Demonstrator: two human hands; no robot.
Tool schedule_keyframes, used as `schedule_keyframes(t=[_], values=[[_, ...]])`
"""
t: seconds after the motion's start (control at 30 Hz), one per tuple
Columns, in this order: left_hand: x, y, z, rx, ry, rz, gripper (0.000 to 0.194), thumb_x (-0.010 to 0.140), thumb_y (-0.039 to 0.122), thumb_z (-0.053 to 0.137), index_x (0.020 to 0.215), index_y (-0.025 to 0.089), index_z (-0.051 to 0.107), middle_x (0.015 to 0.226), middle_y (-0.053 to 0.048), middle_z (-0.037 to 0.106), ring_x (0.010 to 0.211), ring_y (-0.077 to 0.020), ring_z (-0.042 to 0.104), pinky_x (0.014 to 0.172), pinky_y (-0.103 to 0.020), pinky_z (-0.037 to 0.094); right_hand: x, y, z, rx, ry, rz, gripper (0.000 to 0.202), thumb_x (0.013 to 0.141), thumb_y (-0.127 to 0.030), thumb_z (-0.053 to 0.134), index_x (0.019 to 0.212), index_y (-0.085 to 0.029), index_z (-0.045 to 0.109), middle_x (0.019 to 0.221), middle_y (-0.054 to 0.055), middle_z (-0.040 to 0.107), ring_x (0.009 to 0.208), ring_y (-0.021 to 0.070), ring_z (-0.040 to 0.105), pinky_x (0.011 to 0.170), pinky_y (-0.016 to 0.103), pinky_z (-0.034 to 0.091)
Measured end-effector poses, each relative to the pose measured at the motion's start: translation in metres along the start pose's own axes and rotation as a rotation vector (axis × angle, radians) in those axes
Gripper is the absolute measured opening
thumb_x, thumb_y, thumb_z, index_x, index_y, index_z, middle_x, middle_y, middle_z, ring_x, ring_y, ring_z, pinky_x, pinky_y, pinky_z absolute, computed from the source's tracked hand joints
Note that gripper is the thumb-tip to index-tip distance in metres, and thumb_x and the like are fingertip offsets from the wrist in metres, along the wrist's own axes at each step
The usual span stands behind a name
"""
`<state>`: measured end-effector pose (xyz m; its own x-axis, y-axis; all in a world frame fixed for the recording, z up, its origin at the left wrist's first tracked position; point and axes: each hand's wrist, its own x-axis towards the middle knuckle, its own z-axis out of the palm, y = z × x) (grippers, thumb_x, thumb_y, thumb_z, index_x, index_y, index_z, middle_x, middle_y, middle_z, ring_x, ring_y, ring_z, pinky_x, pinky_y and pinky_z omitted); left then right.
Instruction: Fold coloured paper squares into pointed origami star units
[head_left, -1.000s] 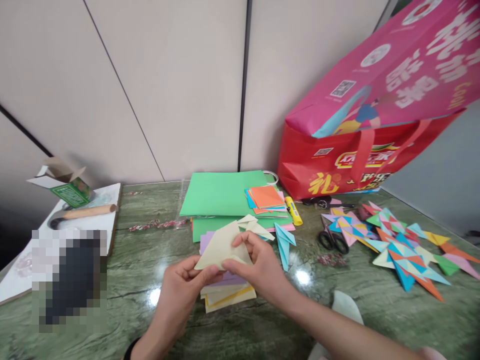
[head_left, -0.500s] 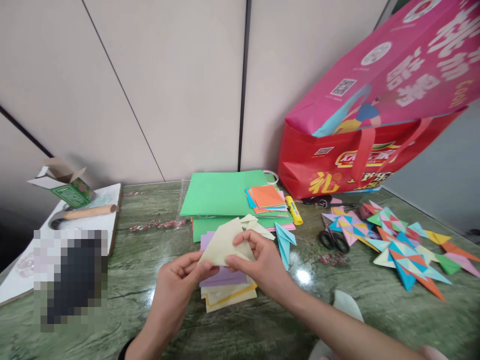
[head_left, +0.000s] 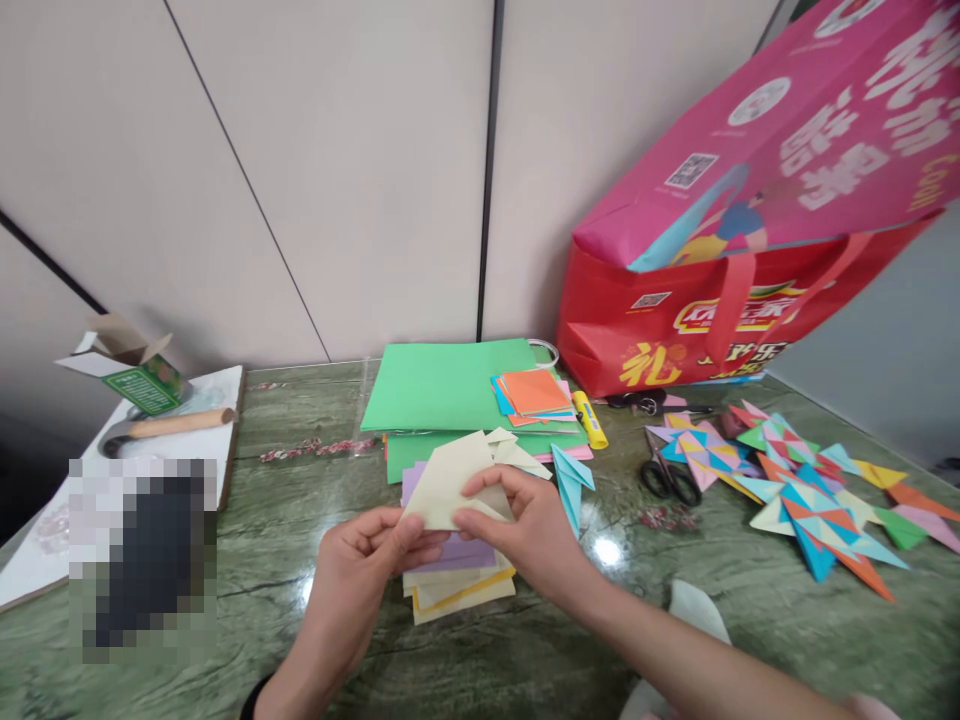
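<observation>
A cream sheet of folded paper (head_left: 450, 485) is held up between both hands, its top narrowing to a blunt corner. My left hand (head_left: 367, 560) pinches its lower left corner between thumb and fingers. On the right side my right hand (head_left: 517, 510) grips it, thumb in front along the lower edge. Under the hands lies a stack of purple paper (head_left: 456, 556) and cream and yellow sheets (head_left: 465, 596). Just behind the right hand are a cream folded piece (head_left: 519, 455) and a light blue folded piece (head_left: 571, 485).
Green sheets (head_left: 442, 385) lie at the back with small orange squares (head_left: 536, 392) on top. A yellow glue stick (head_left: 589, 420), black-handled scissors (head_left: 670, 482) and folded paper stars (head_left: 821, 515) are at right, before a red bag (head_left: 615, 340). A small box (head_left: 150, 385) stands at left.
The left fingers have shifted slightly under the cream paper's lower edge. Both hands keep their hold, and the paper has barely moved.
</observation>
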<state>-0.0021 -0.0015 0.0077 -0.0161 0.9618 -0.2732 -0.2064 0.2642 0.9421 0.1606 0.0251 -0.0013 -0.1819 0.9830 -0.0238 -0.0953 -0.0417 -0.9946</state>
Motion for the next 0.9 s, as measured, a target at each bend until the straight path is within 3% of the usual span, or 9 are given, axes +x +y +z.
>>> schedule_keyframes(t=[0.37, 0.57, 0.8, 0.9], values=[[-0.0012, 0.0020, 0.0020, 0.043, -0.003, 0.060, 0.016, 0.066, 0.028, 0.072, 0.070, 0.013, 0.070, 0.066, -0.006, 0.075, 0.066, -0.0216, 0.071, 0.070, -0.029, 0.057, 0.0014, -0.0008, -0.0005, -0.021, 0.004, -0.034, 0.016, 0.064, -0.027, 0.071, 0.071, -0.018, 0.059, 0.058, -0.002, 0.065, 0.053, 0.0151, 0.063, 0.055, 0.026, 0.049], [-0.0011, 0.0017, 0.0009, 0.016, -0.061, 0.062, 0.016, 0.070, 0.029, 0.069, 0.074, 0.013, 0.069, 0.074, -0.007, 0.076, 0.074, -0.0237, 0.071, 0.076, -0.034, 0.056, 0.0037, -0.0051, -0.0027, -0.080, 0.010, -0.092, 0.013, 0.064, -0.026, 0.072, 0.065, -0.016, 0.064, 0.055, -0.001, 0.064, 0.051, 0.0134, 0.061, 0.055, 0.025, 0.048], [-0.0007, 0.0064, -0.0005, -0.105, -0.141, 0.032, 0.035, 0.074, 0.045, 0.061, 0.080, 0.012, 0.071, 0.079, -0.011, 0.076, 0.081, -0.0276, 0.069, 0.079, -0.040, 0.054, 0.0058, -0.0038, -0.0067, -0.086, 0.019, -0.112, 0.012, 0.064, -0.026, 0.071, 0.065, -0.016, 0.064, 0.059, 0.000, 0.064, 0.052, 0.0129, 0.061, 0.053, 0.024, 0.050], [-0.0012, 0.0069, -0.0014, -0.082, -0.145, 0.054, 0.034, 0.070, 0.044, 0.066, 0.081, 0.013, 0.071, 0.080, -0.011, 0.076, 0.081, -0.0277, 0.070, 0.077, -0.038, 0.055, 0.0052, -0.0043, -0.0070, -0.107, 0.020, -0.129, 0.013, 0.064, -0.028, 0.071, 0.065, -0.017, 0.064, 0.061, 0.001, 0.065, 0.052, 0.0134, 0.061, 0.053, 0.025, 0.051]])
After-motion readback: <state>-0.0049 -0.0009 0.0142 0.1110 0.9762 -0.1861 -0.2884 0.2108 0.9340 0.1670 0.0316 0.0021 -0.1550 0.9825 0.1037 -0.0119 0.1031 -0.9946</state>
